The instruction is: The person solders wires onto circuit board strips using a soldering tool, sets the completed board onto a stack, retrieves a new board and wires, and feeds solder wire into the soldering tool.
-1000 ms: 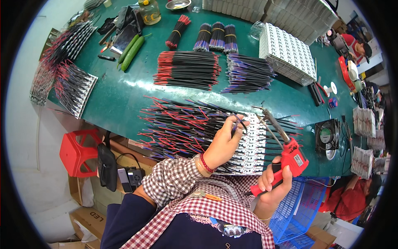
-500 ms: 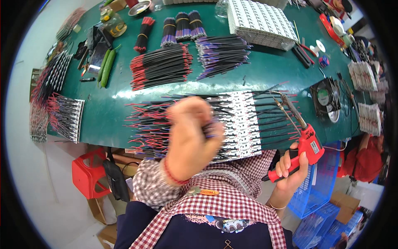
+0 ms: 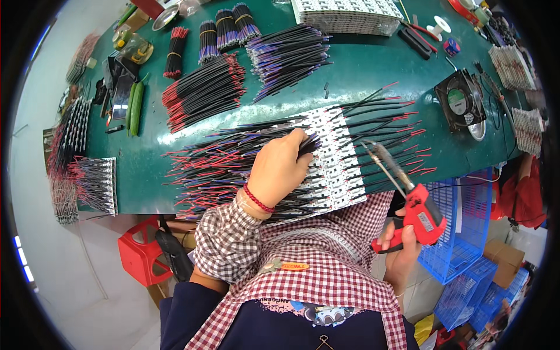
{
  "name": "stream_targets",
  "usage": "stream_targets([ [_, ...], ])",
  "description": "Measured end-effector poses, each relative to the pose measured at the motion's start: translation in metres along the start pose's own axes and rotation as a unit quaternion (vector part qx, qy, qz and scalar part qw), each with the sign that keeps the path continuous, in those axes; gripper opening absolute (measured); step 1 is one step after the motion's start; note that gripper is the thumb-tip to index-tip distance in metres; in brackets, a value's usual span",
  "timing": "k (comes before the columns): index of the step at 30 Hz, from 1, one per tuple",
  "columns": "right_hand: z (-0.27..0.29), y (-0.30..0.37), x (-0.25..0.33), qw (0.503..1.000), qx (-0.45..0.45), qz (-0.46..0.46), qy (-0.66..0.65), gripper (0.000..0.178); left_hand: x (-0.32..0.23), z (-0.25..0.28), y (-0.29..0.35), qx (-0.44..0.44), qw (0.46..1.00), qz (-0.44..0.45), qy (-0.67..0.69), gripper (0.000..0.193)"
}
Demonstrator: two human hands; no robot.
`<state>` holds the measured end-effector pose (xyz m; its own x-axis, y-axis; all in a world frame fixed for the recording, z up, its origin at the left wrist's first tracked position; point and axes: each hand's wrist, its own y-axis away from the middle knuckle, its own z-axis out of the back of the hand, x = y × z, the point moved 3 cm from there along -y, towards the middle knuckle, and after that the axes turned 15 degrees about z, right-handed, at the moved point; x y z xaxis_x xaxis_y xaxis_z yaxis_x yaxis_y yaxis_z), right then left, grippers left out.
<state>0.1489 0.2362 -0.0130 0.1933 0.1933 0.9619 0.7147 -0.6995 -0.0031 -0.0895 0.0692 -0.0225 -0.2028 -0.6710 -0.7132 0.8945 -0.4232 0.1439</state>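
Note:
A white panel of small circuit boards [image 3: 333,175] lies at the near edge of the table, with black wires tipped red and purple sticking out on both sides. My left hand [image 3: 275,168] rests over its left part, fingers closed round a small bunch of dark wires [image 3: 309,144]. In my right hand [image 3: 401,240] is a red soldering gun [image 3: 427,217], gripped by its handle. Its metal tip points up and left, over the wires just right of the panel. Whether the tip touches anything I cannot tell.
Loose piles of red-tipped wires [image 3: 204,93] and purple-tipped wires [image 3: 289,58] lie farther back, near banded bundles [image 3: 227,32]. Stacked white panels [image 3: 344,17] stand at the back. A small black fan [image 3: 459,100] is on the right; cucumbers [image 3: 136,108] lie left. Blue crates [image 3: 458,227] stand below.
My left hand, blurred before, is now still and lower over the wires. The soldering gun has come left, its tip nearer the panel. The whole view has shifted and turned slightly.

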Motion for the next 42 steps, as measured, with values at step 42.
stream_targets([
  [42,-0.012,0.028,-0.045,0.994,0.060,-0.033,0.086,0.013,-0.009,-0.019,-0.007,0.002,0.986,-0.022,-0.167,0.017],
])
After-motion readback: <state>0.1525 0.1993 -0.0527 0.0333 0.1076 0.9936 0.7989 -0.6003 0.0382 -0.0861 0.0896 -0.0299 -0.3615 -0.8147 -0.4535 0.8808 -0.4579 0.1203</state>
